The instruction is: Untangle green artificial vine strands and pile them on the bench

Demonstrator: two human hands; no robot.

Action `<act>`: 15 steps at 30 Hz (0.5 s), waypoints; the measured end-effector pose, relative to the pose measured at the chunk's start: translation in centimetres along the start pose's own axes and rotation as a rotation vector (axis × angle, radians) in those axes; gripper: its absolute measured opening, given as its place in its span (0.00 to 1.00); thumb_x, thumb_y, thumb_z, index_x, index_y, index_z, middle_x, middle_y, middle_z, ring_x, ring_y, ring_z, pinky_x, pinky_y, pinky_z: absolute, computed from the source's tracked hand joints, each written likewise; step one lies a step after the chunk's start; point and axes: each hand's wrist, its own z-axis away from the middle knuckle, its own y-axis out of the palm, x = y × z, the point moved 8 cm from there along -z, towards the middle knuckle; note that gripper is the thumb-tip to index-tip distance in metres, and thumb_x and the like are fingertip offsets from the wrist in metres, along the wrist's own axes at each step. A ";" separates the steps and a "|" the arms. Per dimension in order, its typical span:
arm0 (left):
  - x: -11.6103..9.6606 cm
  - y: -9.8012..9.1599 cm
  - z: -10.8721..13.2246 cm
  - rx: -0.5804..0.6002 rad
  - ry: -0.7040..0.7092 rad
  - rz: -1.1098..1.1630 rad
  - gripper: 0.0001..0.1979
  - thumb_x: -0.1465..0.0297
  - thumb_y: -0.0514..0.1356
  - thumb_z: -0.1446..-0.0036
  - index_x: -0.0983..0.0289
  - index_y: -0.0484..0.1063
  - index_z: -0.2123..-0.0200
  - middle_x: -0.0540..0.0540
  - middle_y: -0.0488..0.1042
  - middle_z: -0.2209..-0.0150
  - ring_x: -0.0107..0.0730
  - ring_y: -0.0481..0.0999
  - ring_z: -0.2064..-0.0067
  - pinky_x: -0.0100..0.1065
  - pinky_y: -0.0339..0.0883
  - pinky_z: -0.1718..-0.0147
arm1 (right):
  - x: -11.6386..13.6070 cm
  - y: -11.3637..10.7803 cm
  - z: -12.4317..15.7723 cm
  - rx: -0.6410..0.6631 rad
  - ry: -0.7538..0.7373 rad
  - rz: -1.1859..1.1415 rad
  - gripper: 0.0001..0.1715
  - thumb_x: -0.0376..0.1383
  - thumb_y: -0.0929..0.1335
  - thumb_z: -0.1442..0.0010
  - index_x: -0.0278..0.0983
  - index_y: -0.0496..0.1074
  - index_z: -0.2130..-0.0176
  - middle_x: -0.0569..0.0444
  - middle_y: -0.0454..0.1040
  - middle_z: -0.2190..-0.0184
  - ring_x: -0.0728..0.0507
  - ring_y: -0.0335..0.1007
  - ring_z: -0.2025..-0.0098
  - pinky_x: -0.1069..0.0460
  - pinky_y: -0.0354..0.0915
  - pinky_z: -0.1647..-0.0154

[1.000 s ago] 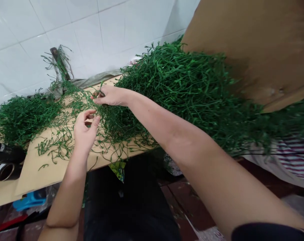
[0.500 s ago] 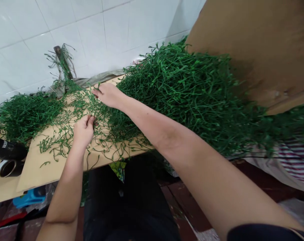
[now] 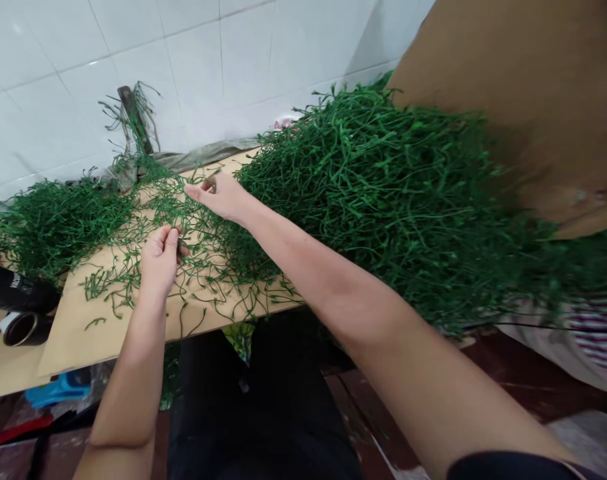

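Note:
Thin green plastic-looking stems [image 3: 128, 267] lie scattered over a tan board [image 3: 91, 343], spreading around both hands. My left hand [image 3: 158, 257] is closed in a pinch above them, with a bit of green stem showing at its fingertips. Farther back and to the right, my right hand [image 3: 223, 197] hovers over the loose stems, its thumb stretched out and a gap between thumb and curled fingers. I see nothing clearly held in it. Right beside that forearm rises a large heap of green stems [image 3: 363, 173].
A smaller green pile [image 3: 58, 223] sits at the board's left end. An upright post [image 3: 136, 120] with stems hanging on it stands by the tiled wall [image 3: 183, 73]. Black cylinders [image 3: 21, 290] are at the left edge. A large cardboard sheet [image 3: 523, 87] leans at the right.
My right thumb has come away from the fingers, where it was pinched before. My left hand stays pinched in nearly the same place. The view has shifted slightly.

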 end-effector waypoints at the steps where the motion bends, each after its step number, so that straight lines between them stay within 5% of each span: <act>1: 0.1 -0.1 -0.1 -0.015 0.001 0.018 0.06 0.67 0.56 0.47 0.64 0.66 0.71 0.45 0.63 0.84 0.20 0.59 0.85 0.24 0.51 0.85 | -0.3 0.2 0.5 0.037 0.032 -0.006 0.29 0.58 0.64 0.50 0.36 0.59 0.75 0.59 0.53 0.82 0.52 0.51 0.76 0.53 0.53 0.73; 4: 0.1 0.1 -0.2 -0.025 0.033 0.024 0.06 0.67 0.56 0.48 0.63 0.65 0.71 0.45 0.64 0.84 0.21 0.61 0.86 0.24 0.53 0.86 | -0.4 1.2 1.9 0.176 0.035 -0.070 0.29 0.59 0.64 0.52 0.36 0.57 0.76 0.61 0.50 0.82 0.53 0.47 0.77 0.54 0.50 0.75; 9: -0.1 1.3 -0.1 0.073 0.055 -0.116 0.08 0.66 0.53 0.46 0.64 0.67 0.72 0.50 0.70 0.79 0.25 0.66 0.81 0.27 0.59 0.82 | 0.5 2.4 2.4 0.220 -0.026 -0.088 0.25 0.45 0.74 0.59 0.34 0.60 0.69 0.59 0.61 0.76 0.52 0.54 0.73 0.54 0.53 0.71; 15: -0.6 0.7 -0.4 0.108 0.228 -0.568 0.12 0.66 0.51 0.45 0.64 0.73 0.70 0.54 0.73 0.69 0.34 0.71 0.65 0.35 0.64 0.63 | 0.9 2.8 2.7 0.304 -0.063 -0.322 0.12 0.35 0.69 0.51 0.34 0.61 0.71 0.61 0.60 0.79 0.54 0.52 0.75 0.55 0.53 0.71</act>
